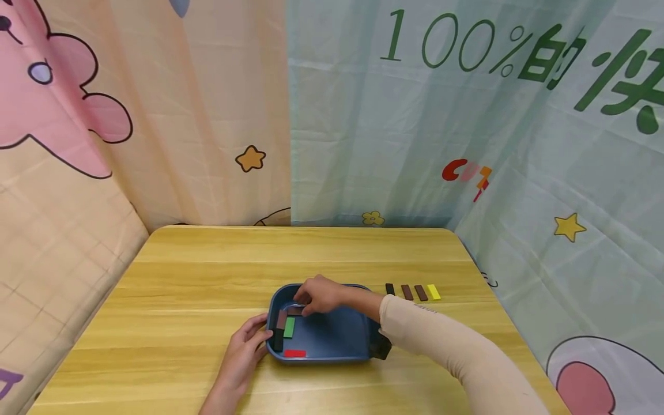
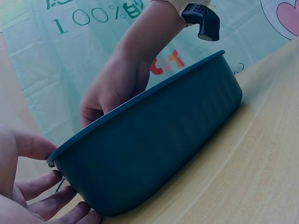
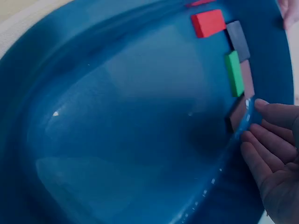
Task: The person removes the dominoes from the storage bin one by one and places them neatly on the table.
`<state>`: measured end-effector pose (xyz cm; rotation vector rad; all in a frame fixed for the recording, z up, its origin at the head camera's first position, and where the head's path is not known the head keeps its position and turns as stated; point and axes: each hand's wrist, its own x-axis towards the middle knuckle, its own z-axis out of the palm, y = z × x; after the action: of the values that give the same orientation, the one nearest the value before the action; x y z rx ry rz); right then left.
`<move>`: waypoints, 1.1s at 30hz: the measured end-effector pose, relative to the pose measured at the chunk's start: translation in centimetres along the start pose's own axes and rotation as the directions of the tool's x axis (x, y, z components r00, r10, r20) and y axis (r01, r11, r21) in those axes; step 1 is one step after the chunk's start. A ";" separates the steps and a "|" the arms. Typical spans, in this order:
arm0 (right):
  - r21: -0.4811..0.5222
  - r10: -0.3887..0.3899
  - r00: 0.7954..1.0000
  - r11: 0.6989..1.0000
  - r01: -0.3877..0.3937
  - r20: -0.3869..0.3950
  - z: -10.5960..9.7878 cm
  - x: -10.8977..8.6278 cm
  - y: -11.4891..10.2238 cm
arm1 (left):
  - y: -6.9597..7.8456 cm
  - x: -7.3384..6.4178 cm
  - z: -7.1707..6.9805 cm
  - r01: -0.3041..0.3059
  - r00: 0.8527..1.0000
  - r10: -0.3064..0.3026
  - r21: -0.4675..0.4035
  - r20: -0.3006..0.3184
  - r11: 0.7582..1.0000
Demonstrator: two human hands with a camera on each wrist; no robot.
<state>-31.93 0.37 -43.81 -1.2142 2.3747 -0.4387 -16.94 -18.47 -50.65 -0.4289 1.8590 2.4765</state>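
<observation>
A blue plastic basin (image 1: 337, 334) stands on the table. My left hand (image 1: 245, 346) grips its left end; in the left wrist view one digit lies at the rim (image 2: 133, 103) and the other fingers rest against the outer wall. Reaching over the basin, my right hand (image 1: 323, 293) has its fingers down inside at the far left corner. There, in the right wrist view, its extended fingertips (image 3: 259, 103) are right at a brown block (image 3: 238, 114). Along that end lie another brown block (image 3: 247, 79), a green block (image 3: 234, 73), a black block (image 3: 238, 40) and a red block (image 3: 209, 23).
Right of the basin, a row on the table holds a black block (image 1: 390, 289), two brown blocks (image 1: 414, 293) and a yellow block (image 1: 434, 292). A dark wrist device (image 1: 380, 344) hangs under the right forearm. Printed curtains (image 1: 337, 144) stand behind the wooden table (image 1: 197, 276).
</observation>
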 end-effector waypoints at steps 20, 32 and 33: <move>-0.114 -0.029 0.997 0.993 0.021 -0.067 2.2 1.3 -0.4 | 0.2 -0.4 0.2 -0.005 1.000 0.005 -0.016 0.009 1.000; -0.138 -0.072 0.993 0.987 0.084 0.090 1.7 2.5 -0.3 | 0.3 -0.3 0.2 -0.010 1.000 0.011 -0.026 0.013 1.000; -0.132 -0.076 0.991 0.987 0.090 0.106 1.7 2.4 -0.3 | 0.2 -0.4 0.2 -0.010 1.000 0.010 -0.028 0.012 1.000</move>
<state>-32.12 -1.95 -45.68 -1.3668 2.3060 -0.2377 -16.67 -18.25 -50.27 -0.4055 1.8287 2.5089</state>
